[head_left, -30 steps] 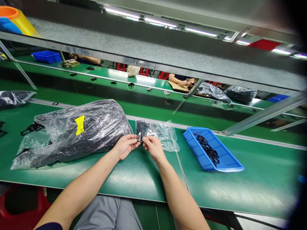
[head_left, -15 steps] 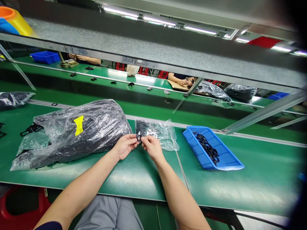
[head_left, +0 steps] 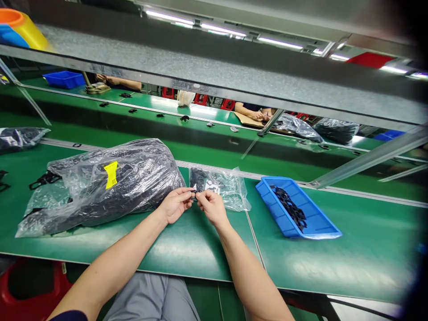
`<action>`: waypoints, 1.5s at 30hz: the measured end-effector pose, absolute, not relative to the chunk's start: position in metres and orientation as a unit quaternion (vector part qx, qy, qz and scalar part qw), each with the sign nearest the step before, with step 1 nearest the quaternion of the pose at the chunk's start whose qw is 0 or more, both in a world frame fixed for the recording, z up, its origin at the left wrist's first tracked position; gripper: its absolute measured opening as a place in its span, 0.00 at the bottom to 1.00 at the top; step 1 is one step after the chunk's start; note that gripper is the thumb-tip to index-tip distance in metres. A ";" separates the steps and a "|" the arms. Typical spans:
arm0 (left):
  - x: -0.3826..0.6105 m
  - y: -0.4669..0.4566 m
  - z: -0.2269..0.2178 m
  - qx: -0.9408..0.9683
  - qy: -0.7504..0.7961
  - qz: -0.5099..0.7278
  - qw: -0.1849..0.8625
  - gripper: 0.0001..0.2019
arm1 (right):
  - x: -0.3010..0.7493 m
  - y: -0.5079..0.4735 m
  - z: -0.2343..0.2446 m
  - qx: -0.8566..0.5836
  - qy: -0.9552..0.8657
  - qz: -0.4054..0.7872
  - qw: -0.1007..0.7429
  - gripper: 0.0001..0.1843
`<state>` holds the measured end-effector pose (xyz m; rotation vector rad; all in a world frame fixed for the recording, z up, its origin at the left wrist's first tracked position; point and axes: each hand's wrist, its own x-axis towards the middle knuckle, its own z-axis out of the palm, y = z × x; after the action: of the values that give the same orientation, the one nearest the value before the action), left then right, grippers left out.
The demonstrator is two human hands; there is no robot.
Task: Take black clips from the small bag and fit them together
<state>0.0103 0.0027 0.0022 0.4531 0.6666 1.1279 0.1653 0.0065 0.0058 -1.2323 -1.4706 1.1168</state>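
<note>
Between the fingertips of both hands is a small black plastic part (head_left: 194, 194), mostly covered by the fingers. My left hand (head_left: 176, 205) pinches it from the left, and my right hand (head_left: 211, 206) pinches its right side. Just left of my left hand lies a large clear plastic bag (head_left: 143, 174) full of black parts, with a yellow label (head_left: 111, 174) on it. Behind my right hand a smaller clear bag (head_left: 234, 189) with dark contents lies flat. Over to the right, a blue tray (head_left: 317, 223) holds several black plastic pieces (head_left: 290, 207).
The green bench (head_left: 187, 249) runs across, with a conveyor belt (head_left: 140, 127) behind it carrying several small parts. A metal shelf (head_left: 214, 76) spans overhead, and a slanted strut (head_left: 361, 156) rises at right. Two co-workers' hands show across the belt. A red stool (head_left: 30, 290) stands lower left.
The black part has turned in my fingers, from its ring-like face showing to a thinner, edge-on look. Both hands stay in nearly the same place.
</note>
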 end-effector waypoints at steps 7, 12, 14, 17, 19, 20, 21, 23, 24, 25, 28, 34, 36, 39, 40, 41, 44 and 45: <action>0.006 0.005 0.003 0.220 0.305 0.522 0.766 0.07 | 0.170 0.005 0.012 -0.506 -0.610 0.420 0.443 0.20; 0.007 0.004 0.004 0.241 0.288 0.525 0.764 0.10 | 0.168 0.005 0.009 -0.502 -0.602 0.437 0.442 0.20; 0.007 0.004 0.003 0.242 0.288 0.532 0.759 0.10 | 0.168 0.005 0.009 -0.498 -0.598 0.443 0.444 0.20; 0.007 0.004 0.003 0.243 0.288 0.534 0.757 0.11 | 0.167 0.004 0.011 -0.495 -0.595 0.451 0.445 0.20; 0.006 0.004 0.003 0.246 0.284 0.533 0.758 0.11 | 0.167 0.004 0.013 -0.494 -0.594 0.457 0.441 0.20; 0.006 0.005 0.003 0.249 0.282 0.532 0.759 0.11 | 0.167 0.004 0.013 -0.494 -0.594 0.458 0.439 0.20; 0.005 0.005 0.002 0.252 0.280 0.530 0.759 0.11 | 0.167 0.004 0.013 -0.495 -0.596 0.457 0.437 0.20; 0.005 0.006 0.002 0.261 0.277 0.530 0.758 0.12 | 0.167 0.004 0.013 -0.495 -0.598 0.454 0.436 0.21; 0.005 0.007 0.002 0.265 0.276 0.532 0.755 0.12 | 0.166 0.004 0.012 -0.495 -0.597 0.455 0.438 0.20; 0.005 0.007 0.002 0.268 0.274 0.537 0.751 0.12 | 0.166 0.004 0.011 -0.494 -0.591 0.459 0.443 0.19; 0.005 0.007 0.003 0.275 0.269 0.545 0.745 0.12 | 0.164 0.006 0.008 -0.473 -0.545 0.488 0.492 0.16; 0.005 0.007 0.003 0.291 0.298 0.537 0.733 0.13 | 0.166 0.011 0.007 -0.404 -0.475 0.606 0.494 0.17; 0.006 0.007 0.002 0.302 0.330 0.540 0.713 0.14 | 0.167 0.011 0.008 -0.404 -0.477 0.608 0.490 0.14; 0.009 0.007 0.001 0.324 0.374 0.548 0.675 0.15 | 0.167 0.011 0.009 -0.422 -0.467 0.603 0.490 0.14; 0.009 0.007 0.000 0.331 0.382 0.551 0.664 0.15 | 0.167 0.010 0.010 -0.426 -0.461 0.604 0.491 0.14; 0.010 0.007 0.000 0.337 0.388 0.553 0.656 0.15 | 0.167 0.010 0.010 -0.428 -0.454 0.606 0.493 0.14; 0.011 0.006 0.000 0.347 0.395 0.555 0.645 0.15 | 0.166 0.011 0.010 -0.433 -0.436 0.615 0.494 0.15; 0.011 0.006 -0.001 0.348 0.397 0.554 0.643 0.15 | 0.166 0.012 0.009 -0.435 -0.432 0.616 0.495 0.15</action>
<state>0.0110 0.0062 -0.0006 0.7938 0.9032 1.2630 0.1660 0.0116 0.0090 -1.0538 -1.0470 1.4935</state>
